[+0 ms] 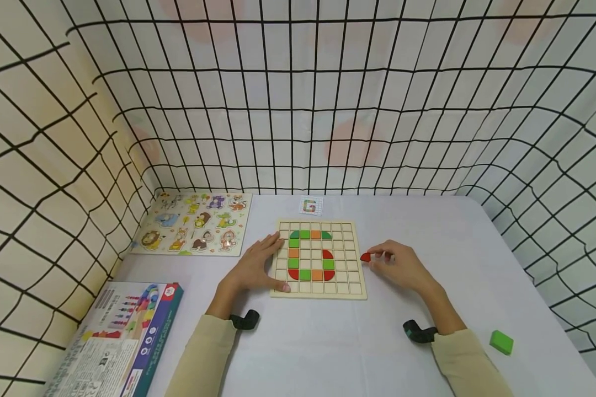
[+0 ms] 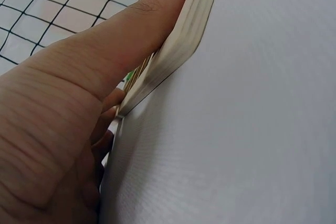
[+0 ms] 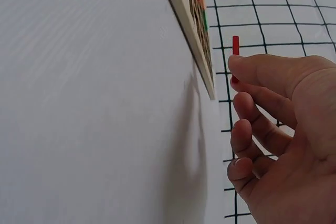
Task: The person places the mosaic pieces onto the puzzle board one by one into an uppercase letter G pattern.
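Observation:
A wooden grid board (image 1: 347,264) carries green, orange and red tiles laid in a G-like shape, with rounded pieces at the corners. My left hand (image 1: 252,267) rests against the board's left side, thumb and fingers spread. In the left wrist view its straight thumb (image 2: 131,35) lies on the board's edge. To the right of the board, my right hand (image 1: 399,268) pinches a red rounded tile (image 1: 365,257) between thumb and index finger. The right wrist view shows this tile (image 3: 235,45) edge-on, apart from the board, with the other fingers loosely curled.
Behind the board lies a small card (image 1: 310,206) with a coloured G. An animal picture board (image 1: 193,223) is at the back left, a flat box (image 1: 114,342) at the front left. At the front right sits a green block (image 1: 501,342). Black netting (image 1: 318,110) surrounds the table.

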{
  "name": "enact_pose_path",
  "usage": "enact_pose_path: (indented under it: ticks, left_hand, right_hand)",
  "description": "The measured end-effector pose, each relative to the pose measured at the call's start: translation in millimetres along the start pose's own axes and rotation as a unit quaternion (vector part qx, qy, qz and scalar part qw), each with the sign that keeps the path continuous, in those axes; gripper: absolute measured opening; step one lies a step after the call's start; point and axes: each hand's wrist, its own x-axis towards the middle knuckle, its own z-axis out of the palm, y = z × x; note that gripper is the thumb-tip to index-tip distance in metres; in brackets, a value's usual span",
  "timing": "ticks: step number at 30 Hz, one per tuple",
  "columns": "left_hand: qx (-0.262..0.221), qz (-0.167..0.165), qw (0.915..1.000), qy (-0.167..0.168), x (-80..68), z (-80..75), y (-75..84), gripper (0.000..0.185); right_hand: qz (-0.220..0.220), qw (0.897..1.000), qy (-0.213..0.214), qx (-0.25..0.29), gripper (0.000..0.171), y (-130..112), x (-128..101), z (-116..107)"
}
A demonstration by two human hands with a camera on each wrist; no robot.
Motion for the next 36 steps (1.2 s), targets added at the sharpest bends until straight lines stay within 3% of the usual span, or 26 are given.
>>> enact_pose_path:
  ticks: [13,28,36]
  left_hand:
    - [-0.002,0.001,1.0000,0.001,-1.8,-1.0,0.2,0.127]
    - [-0.004,0.002,1.0000,0.000,-0.5,-0.9,0.2,0.126]
    - [0.005,-0.003,1.0000,0.008,1.6,1.4,-2.6,0.127]
  right_hand:
    - [0.008,0.999,0.017,0.029,0.027,-33,19,21]
    - [0.021,0.998,-0.013,0.063,0.027,-59,42,54]
    - [-0.006,0.998,-0.030,0.056,0.027,-67,51,67]
